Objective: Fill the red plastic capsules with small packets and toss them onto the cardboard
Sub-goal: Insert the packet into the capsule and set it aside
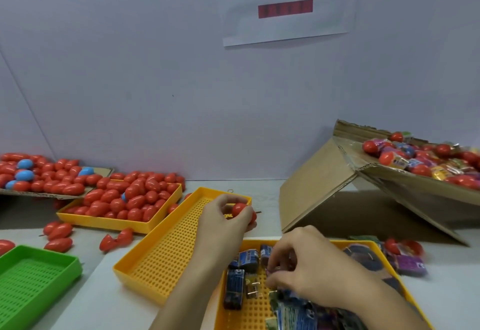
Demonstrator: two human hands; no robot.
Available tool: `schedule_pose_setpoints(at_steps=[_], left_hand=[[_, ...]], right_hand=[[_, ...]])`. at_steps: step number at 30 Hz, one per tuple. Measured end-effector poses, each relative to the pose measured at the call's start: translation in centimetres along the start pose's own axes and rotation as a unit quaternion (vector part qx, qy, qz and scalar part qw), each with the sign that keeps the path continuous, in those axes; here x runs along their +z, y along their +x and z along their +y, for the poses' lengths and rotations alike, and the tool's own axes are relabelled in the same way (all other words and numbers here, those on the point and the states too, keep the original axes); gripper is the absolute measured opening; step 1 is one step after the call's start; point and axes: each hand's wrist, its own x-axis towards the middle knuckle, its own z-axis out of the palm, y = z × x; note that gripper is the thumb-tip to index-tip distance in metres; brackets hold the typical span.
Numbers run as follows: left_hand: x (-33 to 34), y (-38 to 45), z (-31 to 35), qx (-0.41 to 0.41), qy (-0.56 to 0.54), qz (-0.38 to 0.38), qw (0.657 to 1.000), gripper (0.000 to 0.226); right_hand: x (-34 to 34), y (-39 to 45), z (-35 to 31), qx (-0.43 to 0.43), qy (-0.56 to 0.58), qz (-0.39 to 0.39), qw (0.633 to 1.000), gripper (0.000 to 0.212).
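A wall sign (285, 4) read "套膜"; the left hand (223, 221), raised over an empty yellow tray (166, 257), held a red capsule (242, 211) in its grip, while the right hand (306, 267) pinched a small packet (272, 270) in the packet tray (376, 249).

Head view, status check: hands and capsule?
Left hand holds red capsule over empty yellow tray. Right hand picking among packets. Nothing blocking.

Green perforated tray (31, 277) bottom left, paper sign (285, 4) on wall — blue capsules (24, 173) far left.
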Motion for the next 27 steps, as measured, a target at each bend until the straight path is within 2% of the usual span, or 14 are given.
schedule_pose_setpoints(at_steps=[3,7,13,23,27], left_hand=[[0.0,0.2,-0.2,0.009,0.004,-0.002,1.000,0.010],[0.3,0.0,-0.4,0.009,0.002,-0.021,1.000,0.010],[0.4,0.2,-0.6,-0.008,-0.021,-0.036,0.999,0.010],[0.6,0.1,-0.9,-0.029,-0.040,-0.053,0.997,0.011],[0.6,0.2,-0.9,-0.046,-0.052,-0.063,0.996,0.010]], right_hand=[[0.5,0.1,-0.7,0.016,-0.041,-0.024,0.999,0.018],[0.5,0.0,-0.5,-0.001,-0.060,0.024,0.998,0.016],[-0.4,-0.1,-0.1,0.016,-0.020,0.091,0.996,0.011],[-1.5,-0.4,0.1,0.045,0.091,-0.011,0.995,0.011],[-2.2,-0.7,0.7,0.064,0.178,0.021,0.982,0.010]])
